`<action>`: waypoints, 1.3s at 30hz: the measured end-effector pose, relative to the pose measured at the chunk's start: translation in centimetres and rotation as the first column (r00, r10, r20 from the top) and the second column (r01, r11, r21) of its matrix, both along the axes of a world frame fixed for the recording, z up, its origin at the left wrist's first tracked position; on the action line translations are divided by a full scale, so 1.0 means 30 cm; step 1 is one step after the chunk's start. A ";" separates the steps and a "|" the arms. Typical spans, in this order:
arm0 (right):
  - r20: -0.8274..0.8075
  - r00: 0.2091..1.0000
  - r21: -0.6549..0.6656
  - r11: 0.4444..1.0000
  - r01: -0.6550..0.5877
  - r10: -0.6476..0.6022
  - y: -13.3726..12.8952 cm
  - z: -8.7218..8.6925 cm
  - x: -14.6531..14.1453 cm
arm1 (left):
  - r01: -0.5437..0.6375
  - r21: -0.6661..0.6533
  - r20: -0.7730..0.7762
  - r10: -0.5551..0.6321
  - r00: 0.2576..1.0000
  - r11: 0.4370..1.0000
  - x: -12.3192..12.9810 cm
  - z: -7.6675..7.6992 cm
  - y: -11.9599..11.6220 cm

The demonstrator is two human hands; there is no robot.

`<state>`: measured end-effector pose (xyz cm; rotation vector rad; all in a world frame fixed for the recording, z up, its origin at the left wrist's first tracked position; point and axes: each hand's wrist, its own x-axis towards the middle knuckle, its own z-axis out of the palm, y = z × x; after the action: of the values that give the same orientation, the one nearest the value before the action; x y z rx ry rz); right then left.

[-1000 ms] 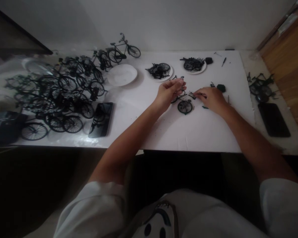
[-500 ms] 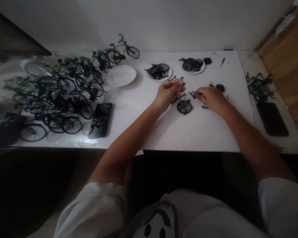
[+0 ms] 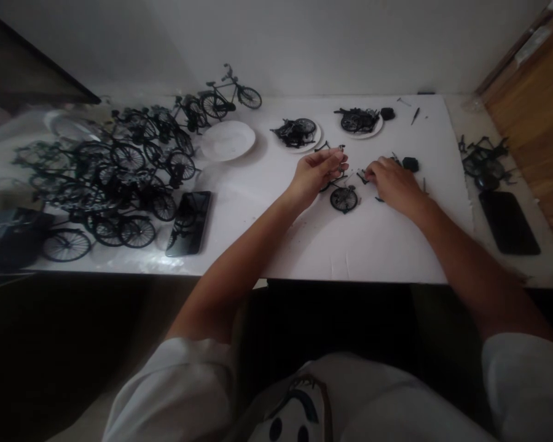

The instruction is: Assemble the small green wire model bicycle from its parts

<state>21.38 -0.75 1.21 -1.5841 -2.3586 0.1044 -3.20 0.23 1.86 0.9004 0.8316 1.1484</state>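
Note:
My left hand is closed, its thumb and fingers pinched on a partly built miniature bicycle, whose spoked wheel hangs just below and right of the fingers. Dark frame parts show above and behind the fingertips. To the right, my right hand has its fingers closed on a small dark part that points toward the bicycle, apart from it. Beyond the right hand sits a small black block, with thin dark pieces beside it.
Many finished miniature bicycles crowd the left side. Behind are a white plate and two plates of bicycle parts. Phones lie left and right. A pen-like tool lies at the back.
The whole view has shifted slightly. My right hand has turned a little, its fingers bent more over the small dark part. My left hand keeps its hold on the bicycle.

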 end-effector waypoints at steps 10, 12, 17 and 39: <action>-0.343 0.935 0.053 0.995 -0.080 0.093 -0.013 0.048 -0.037 | 0.130 0.029 0.012 -0.130 0.991 0.991 -0.003 0.008 -0.017; -0.371 0.923 0.048 0.995 -0.089 0.101 -0.020 0.056 -0.040 | 0.138 0.010 0.004 -0.138 0.990 0.990 -0.003 0.013 -0.021; -0.398 0.912 0.050 0.995 -0.082 0.095 -0.034 0.068 -0.052 | 0.166 0.006 0.020 -0.166 0.986 0.986 -0.002 0.018 -0.030; -0.445 0.887 0.056 0.992 -0.112 0.125 -0.056 0.069 -0.071 | 0.277 0.039 -0.056 -0.275 0.960 0.960 -0.007 -0.016 -0.021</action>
<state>19.24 -2.42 3.28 -1.2361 -2.0742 0.4149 -3.40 -0.40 1.36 1.0524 0.6960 0.9068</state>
